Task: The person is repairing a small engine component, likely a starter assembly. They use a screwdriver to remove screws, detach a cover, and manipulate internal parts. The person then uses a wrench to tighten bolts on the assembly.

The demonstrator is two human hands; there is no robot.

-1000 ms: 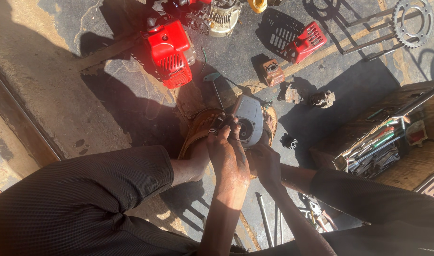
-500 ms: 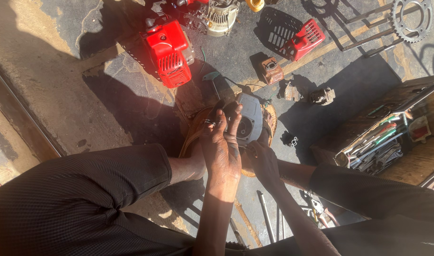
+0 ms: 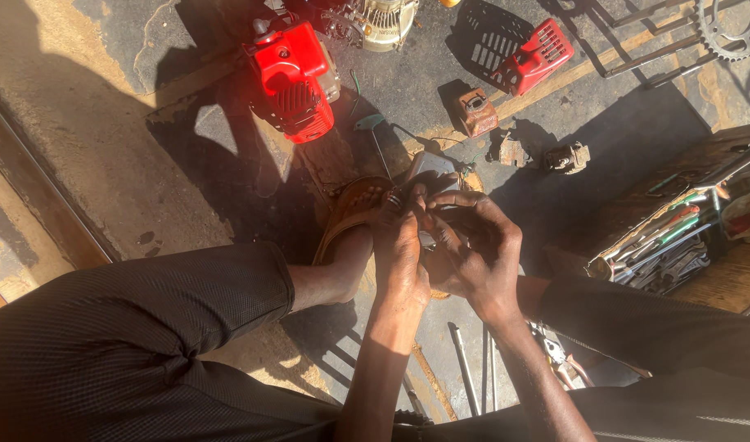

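Small dark part (image 3: 397, 199) sits pinched at our left hand (image 3: 399, 250) fingers (image 3: 393, 214), which close on it above a brown sandal (image 3: 354, 214). Just right, our right hand (image 3: 473, 254) fingers (image 3: 452, 199) curl against a grey metal piece (image 3: 430, 168); how firmly we cannot tell.

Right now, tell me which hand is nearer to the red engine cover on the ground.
Left. The left hand sits below and right of the red engine cover; the right hand lies farther right, beside the left hand.
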